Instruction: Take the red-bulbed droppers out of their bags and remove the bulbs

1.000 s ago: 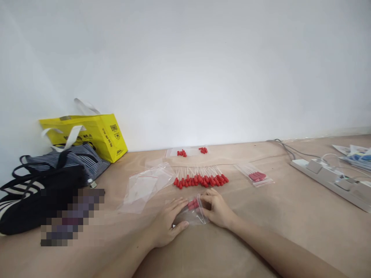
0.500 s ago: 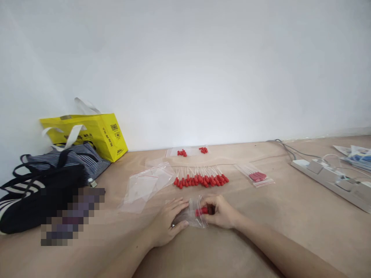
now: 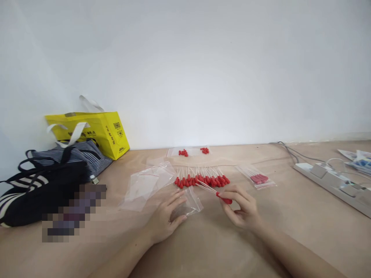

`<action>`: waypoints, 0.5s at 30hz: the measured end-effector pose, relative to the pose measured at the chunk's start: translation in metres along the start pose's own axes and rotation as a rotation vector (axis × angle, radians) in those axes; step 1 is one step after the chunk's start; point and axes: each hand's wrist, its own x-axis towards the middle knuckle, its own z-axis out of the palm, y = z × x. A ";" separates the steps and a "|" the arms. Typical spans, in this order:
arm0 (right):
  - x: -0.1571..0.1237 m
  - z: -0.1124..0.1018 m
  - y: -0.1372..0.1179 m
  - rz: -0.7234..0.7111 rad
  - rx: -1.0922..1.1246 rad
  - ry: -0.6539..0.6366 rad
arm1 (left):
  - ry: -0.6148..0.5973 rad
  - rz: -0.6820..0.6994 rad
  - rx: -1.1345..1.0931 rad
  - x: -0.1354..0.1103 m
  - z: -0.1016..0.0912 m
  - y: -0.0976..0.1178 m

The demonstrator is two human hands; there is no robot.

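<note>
On the table (image 3: 203, 247), the left hand (image 3: 165, 217) is resting on a clear zip bag (image 3: 191, 202), fingers spread, thumb apart. Just right of this bag, the right hand (image 3: 242, 204) is pinching a few red-ended sticks (image 3: 226, 200) between thumb and fingers, white shafts pointing toward a row of similar sticks (image 3: 208, 180) lying beyond. Flat clear bags (image 3: 145, 186) are lying left; a filled bag (image 3: 259, 178), right.
</note>
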 end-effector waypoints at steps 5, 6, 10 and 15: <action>-0.006 0.006 -0.007 -0.097 -0.173 0.052 | -0.137 -0.063 -0.161 0.003 -0.002 0.008; -0.007 0.009 -0.007 -0.103 -0.186 0.029 | -0.128 -0.103 -0.225 0.006 -0.002 0.010; -0.009 0.027 -0.011 -0.241 -0.204 -0.150 | -0.067 -0.340 -0.680 0.022 0.007 0.027; -0.009 0.043 -0.012 -0.343 -0.202 -0.337 | -0.079 -0.596 -0.967 0.045 0.011 0.042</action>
